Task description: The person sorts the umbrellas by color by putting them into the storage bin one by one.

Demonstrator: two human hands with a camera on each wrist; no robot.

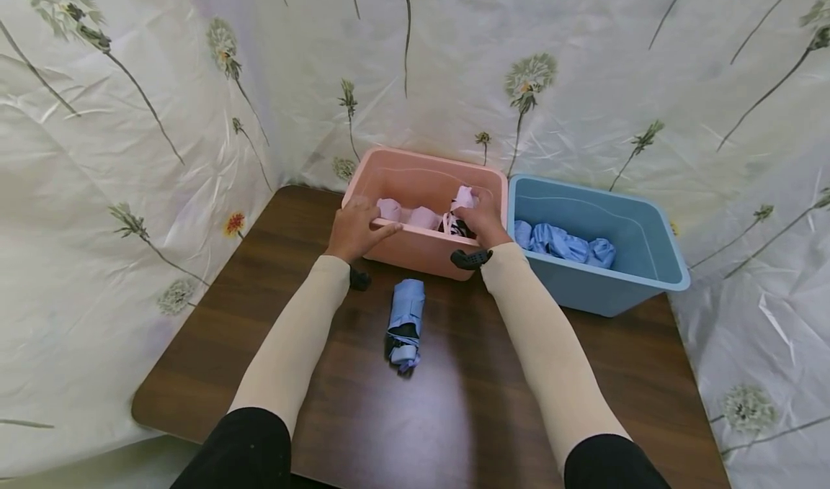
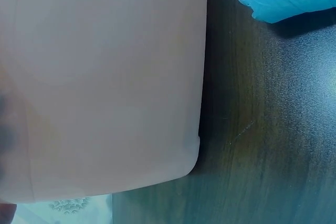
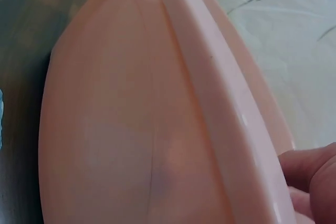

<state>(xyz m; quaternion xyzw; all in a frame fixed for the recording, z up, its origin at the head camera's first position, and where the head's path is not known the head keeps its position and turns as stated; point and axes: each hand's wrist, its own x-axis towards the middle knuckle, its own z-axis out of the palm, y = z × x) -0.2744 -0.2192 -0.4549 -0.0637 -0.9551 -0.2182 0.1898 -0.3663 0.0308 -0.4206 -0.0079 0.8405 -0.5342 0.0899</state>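
A pink bin (image 1: 421,248) stands at the back of the table with several pink folded umbrellas (image 1: 424,217) inside. My left hand (image 1: 355,228) grips the bin's front rim near its left corner. Reaching over the same rim at the right end, my right hand (image 1: 488,219) holds a pink folded umbrella (image 1: 463,198) with a black-and-white part at its lower end. The right fingertips are partly hidden behind the umbrella and bin. In the right wrist view, fingers (image 3: 304,169) show just past the pink rim. Between my forearms, a blue folded umbrella (image 1: 407,309) lies on the table.
Right beside the pink bin stands a blue bin (image 1: 603,276) holding several blue folded umbrellas (image 1: 564,244). Both sit on a dark wooden table (image 1: 227,316) against a dandelion-patterned sheet (image 1: 454,57), which also hangs along the left and right sides.
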